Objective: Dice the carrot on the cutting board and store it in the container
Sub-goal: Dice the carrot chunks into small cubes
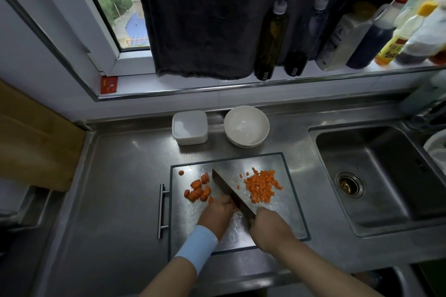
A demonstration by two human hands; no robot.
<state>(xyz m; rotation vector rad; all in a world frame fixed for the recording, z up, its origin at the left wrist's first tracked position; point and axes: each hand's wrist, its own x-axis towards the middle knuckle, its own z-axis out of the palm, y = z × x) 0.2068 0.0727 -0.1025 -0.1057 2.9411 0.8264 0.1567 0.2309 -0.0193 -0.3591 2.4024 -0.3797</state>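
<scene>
From the head view, looking down over the person's arms, the carrot lies in two lots on the cutting board (pixel 287 214): thick carrot chunks (pixel 198 189) to the left of the blade and a heap of diced carrot (pixel 261 187) to its right, with one stray slice near the far left corner. The right hand (pixel 270 226) is wrapped tight round the handle of the knife (pixel 228 189), blade slanting away between the two lots. The left hand (pixel 217 212) sits just beside the blade with its fingers curled under, and I cannot tell whether they pin a piece beneath them. I would judge the chunks firm and light, prone to roll or skid on that shiny board (it looks wet and scored), so they are best laid cut face down and held from above with the fingertips tucked back. The dice are too small to pick up one by one and should be scooped together. The container (pixel 190 126) stands beyond the board on the steel counter, well apart from the carrot, and seems to have its lid on. A white bowl (pixel 246 125) sits just beside it, and the sink (pixel 376 176) lies to the right. Nothing stands between board and container.
</scene>
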